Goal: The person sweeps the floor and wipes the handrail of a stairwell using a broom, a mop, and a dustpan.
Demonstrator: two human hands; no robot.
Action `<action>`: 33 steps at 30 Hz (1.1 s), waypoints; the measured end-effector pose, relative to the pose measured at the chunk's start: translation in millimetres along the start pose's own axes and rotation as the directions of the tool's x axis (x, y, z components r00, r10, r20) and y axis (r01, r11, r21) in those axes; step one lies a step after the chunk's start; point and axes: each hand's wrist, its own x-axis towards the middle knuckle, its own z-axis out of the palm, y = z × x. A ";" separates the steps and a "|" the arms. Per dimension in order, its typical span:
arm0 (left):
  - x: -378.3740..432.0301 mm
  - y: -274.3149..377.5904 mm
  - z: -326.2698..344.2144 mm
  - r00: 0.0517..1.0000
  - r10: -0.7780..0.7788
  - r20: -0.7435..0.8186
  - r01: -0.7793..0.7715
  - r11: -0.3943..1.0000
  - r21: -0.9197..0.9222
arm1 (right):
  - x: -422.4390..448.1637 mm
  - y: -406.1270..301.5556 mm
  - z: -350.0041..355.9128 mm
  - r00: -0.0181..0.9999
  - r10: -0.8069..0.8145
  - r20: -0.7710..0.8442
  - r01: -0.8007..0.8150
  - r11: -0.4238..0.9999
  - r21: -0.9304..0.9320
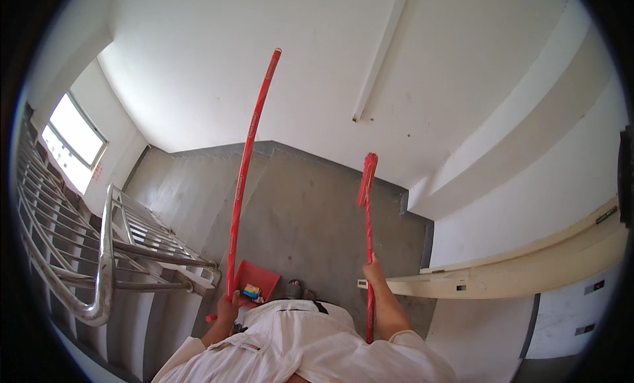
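My left hand (228, 308) grips a long red pole (242, 170) near its lower end in the picture. The pole slants up across the view. Close to that hand is a red dustpan (267, 274) with a small blue and yellow packet (251, 290) in it. Whether the pole joins the dustpan cannot be made out. My right hand (373, 270) is closed around the red handle of a broom (369, 229). Red bristles (365, 184) are at the broom's far end, in front of me.
Left of me, a metal stair railing (106, 264) borders steps (163, 328). More stairs (183, 180) adjoin the grey landing (307, 209). An open cream door (495, 284) juts in from the right, near my right arm. A white wall (307, 85) stands ahead, a window (74, 135) at far left.
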 end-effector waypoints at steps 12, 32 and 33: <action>1.7 38.7 13.6 0.999 0.008 0.050 -0.006 0.999 -0.036 | -11.7 -83.8 -76.5 0.936 -0.279 -0.217 0.318 0.933 0.170; 6.0 15.9 12.1 0.996 -0.044 0.083 0.056 0.987 -0.148 | -77.7 12.0 -2.0 0.827 0.268 0.494 -0.369 0.922 0.117; 5.3 -0.5 12.6 0.998 0.002 0.064 0.000 0.999 -0.032 | -88.1 19.0 -7.4 0.781 0.301 0.548 -0.420 0.901 0.104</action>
